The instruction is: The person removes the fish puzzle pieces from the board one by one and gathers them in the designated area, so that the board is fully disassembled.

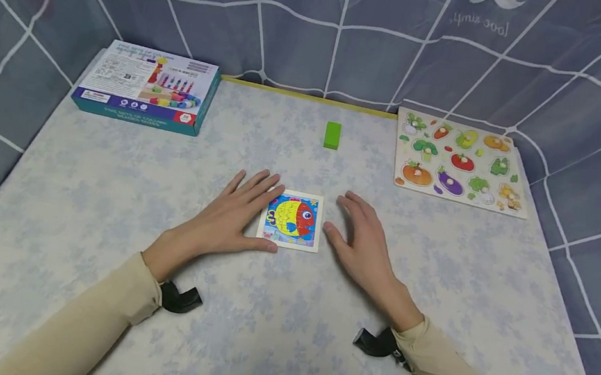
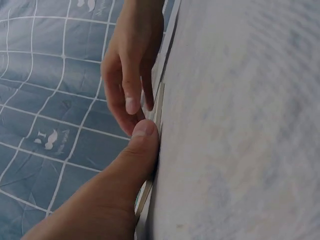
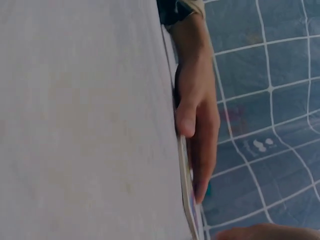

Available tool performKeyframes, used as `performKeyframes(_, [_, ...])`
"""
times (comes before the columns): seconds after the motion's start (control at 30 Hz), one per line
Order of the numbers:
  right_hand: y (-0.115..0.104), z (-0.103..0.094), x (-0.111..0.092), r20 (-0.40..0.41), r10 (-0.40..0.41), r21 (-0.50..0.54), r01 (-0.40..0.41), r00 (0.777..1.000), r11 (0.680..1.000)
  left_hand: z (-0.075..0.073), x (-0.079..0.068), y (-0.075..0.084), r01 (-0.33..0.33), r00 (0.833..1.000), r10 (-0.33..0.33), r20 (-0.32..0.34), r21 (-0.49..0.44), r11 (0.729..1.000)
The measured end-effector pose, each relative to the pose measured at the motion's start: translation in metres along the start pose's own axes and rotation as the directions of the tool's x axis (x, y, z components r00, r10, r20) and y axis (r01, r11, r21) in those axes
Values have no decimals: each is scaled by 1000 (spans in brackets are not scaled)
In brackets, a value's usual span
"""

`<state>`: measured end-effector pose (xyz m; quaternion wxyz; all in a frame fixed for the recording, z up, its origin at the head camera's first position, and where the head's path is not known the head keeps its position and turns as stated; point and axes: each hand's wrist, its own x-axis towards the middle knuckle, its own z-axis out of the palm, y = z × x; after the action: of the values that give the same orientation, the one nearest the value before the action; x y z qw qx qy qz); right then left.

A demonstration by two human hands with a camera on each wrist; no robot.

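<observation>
A small square jigsaw puzzle [image 1: 298, 221] with a yellow and red fish lies flat in its white frame on the table, between the two hands. My left hand [image 1: 229, 214] rests on its left side, fingers stretched over the upper left corner and thumb along the lower edge. In the left wrist view, that thumb [image 2: 142, 131] lies against the thin edge of the puzzle. Just off the right side, my right hand [image 1: 364, 246] hovers with fingers loosely bent and nothing in it. Only a bit of the right hand [image 3: 270, 233] shows in the right wrist view.
Behind the puzzle stands a green block [image 1: 332, 135]. A boxed bead set [image 1: 146, 87] lies at the back left, and a wooden vegetable peg board [image 1: 461, 163] at the back right. A grid-patterned curtain [image 1: 299, 38] borders the patterned table [image 1: 266, 338].
</observation>
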<state>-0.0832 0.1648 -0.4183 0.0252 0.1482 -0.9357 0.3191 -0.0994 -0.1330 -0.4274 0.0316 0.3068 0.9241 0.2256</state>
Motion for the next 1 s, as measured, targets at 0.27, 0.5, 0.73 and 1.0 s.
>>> performKeyframes(0.27, [-5, 11, -5, -78, -180, 151, 190, 981, 970, 0, -5, -6, -31, 999, 32, -41, 23, 999])
performKeyframes(0.5, [-5, 17, -13, -46, -226, 131, 231, 973, 964, 3, -5, -6, -74, 996, 72, -52, -24, 997])
performKeyframes(0.73, [-8, 18, -13, -33, -227, 126, 229, 973, 965, 4, -7, -7, -79, 995, 77, -65, -35, 996])
performKeyframes(1.0, [-15, 16, -10, -4, -166, 101, 166, 986, 981, 3, -5, -6, -74, 995, 73, -67, -18, 997])
